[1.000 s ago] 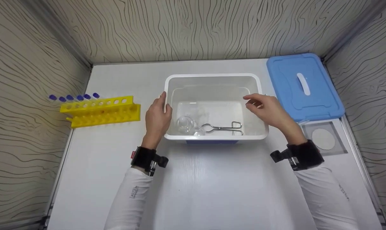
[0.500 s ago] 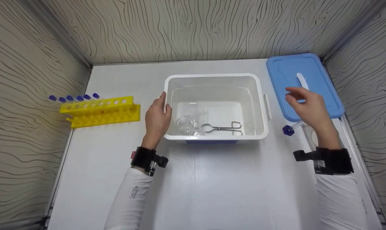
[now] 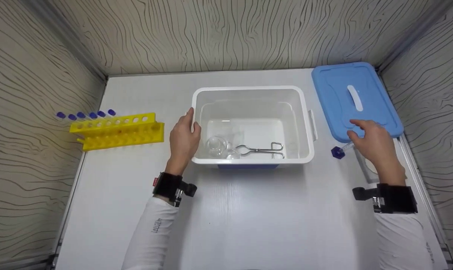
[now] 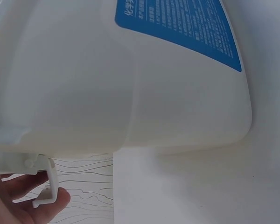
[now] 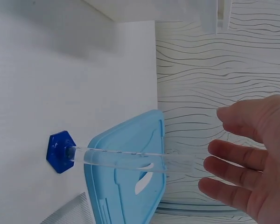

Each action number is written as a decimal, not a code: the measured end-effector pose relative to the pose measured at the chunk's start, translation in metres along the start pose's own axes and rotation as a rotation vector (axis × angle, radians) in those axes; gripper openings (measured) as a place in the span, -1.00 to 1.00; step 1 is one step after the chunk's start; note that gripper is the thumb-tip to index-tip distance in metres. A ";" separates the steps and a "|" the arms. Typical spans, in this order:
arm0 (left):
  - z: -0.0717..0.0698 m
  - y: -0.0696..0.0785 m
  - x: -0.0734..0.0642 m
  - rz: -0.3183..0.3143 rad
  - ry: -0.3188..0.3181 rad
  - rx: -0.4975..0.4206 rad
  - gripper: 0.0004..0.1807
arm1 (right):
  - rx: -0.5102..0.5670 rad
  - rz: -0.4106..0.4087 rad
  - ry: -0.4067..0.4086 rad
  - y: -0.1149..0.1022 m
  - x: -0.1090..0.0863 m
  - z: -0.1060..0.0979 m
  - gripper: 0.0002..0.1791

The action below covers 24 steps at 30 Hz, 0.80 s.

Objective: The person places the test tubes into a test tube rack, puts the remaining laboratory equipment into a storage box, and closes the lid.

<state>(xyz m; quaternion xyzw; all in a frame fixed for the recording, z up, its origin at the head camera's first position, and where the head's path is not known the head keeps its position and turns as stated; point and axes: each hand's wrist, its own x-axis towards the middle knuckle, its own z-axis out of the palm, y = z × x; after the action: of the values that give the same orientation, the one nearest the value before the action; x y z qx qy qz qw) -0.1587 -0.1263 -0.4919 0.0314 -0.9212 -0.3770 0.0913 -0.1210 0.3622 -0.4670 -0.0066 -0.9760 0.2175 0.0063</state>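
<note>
A white plastic bin (image 3: 249, 161) stands mid-table. My left hand (image 3: 184, 138) rests against its left side, fingers fairly straight; in the left wrist view the fingers (image 4: 53, 205) are at the bin's white side clip (image 4: 50, 179). To the right of the bin, a clear graduated cylinder (image 5: 116, 160) stands upright on a blue hexagonal base (image 3: 338, 152). Beside its upper end my right hand (image 3: 375, 141) has thumb and fingers spread, holding nothing. Metal crucible tongs (image 3: 260, 150) and clear glassware (image 3: 216, 145) lie inside the bin; the glassware's exact kind is hard to make out.
A blue lid (image 3: 333, 97) with a white handle lies at the back right. Partly under my right forearm is a grey mesh square (image 5: 72, 212) with a pale disc. The yellow rack (image 3: 123, 137) at left bears several purple-capped tubes (image 3: 81, 115). Patterned walls surround the table.
My right hand has moved rightward from above the bin's right rim, then lower, to beside the graduated cylinder. The left hand has stayed at the bin's side.
</note>
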 end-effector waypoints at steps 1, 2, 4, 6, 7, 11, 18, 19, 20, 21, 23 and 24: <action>0.000 0.000 0.000 -0.003 -0.001 0.000 -0.46 | -0.007 0.008 -0.006 0.002 -0.001 0.001 -0.50; 0.000 0.000 0.000 -0.007 -0.002 0.003 -0.46 | -0.014 0.014 -0.014 0.003 -0.001 0.003 -0.49; -0.001 0.000 0.000 -0.011 -0.003 0.008 -0.46 | -0.023 0.025 -0.025 0.006 -0.002 0.005 -0.48; 0.000 0.000 0.000 -0.012 -0.003 0.012 -0.46 | -0.022 0.039 -0.039 0.009 -0.002 0.008 -0.46; 0.000 0.000 0.000 -0.010 -0.002 0.013 -0.46 | -0.020 0.045 -0.046 0.011 -0.002 0.009 -0.45; 0.001 0.000 0.001 -0.002 -0.007 0.010 -0.46 | -0.024 0.070 -0.055 0.016 -0.005 0.014 -0.44; 0.001 0.000 0.000 -0.013 0.003 0.014 -0.46 | -0.015 0.059 -0.031 0.020 -0.009 0.024 -0.49; 0.001 0.000 0.000 -0.013 0.007 0.013 -0.46 | -0.016 0.054 -0.028 0.021 -0.010 0.025 -0.50; 0.001 0.001 0.000 -0.012 0.009 0.012 -0.46 | -0.017 0.050 -0.026 0.021 -0.010 0.026 -0.50; 0.001 0.001 0.000 -0.011 0.011 0.013 -0.46 | -0.017 0.047 -0.022 0.021 -0.010 0.026 -0.51; 0.002 0.001 0.000 -0.012 0.011 0.011 -0.45 | -0.021 0.050 -0.026 0.021 -0.010 0.027 -0.52; 0.002 0.001 0.000 -0.012 0.010 0.014 -0.45 | -0.021 0.052 -0.027 0.021 -0.010 0.027 -0.53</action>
<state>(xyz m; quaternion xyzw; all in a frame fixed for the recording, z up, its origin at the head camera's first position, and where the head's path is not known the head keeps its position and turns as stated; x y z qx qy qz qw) -0.1593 -0.1244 -0.4922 0.0396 -0.9230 -0.3712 0.0934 -0.1110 0.3694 -0.5008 -0.0289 -0.9777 0.2074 -0.0127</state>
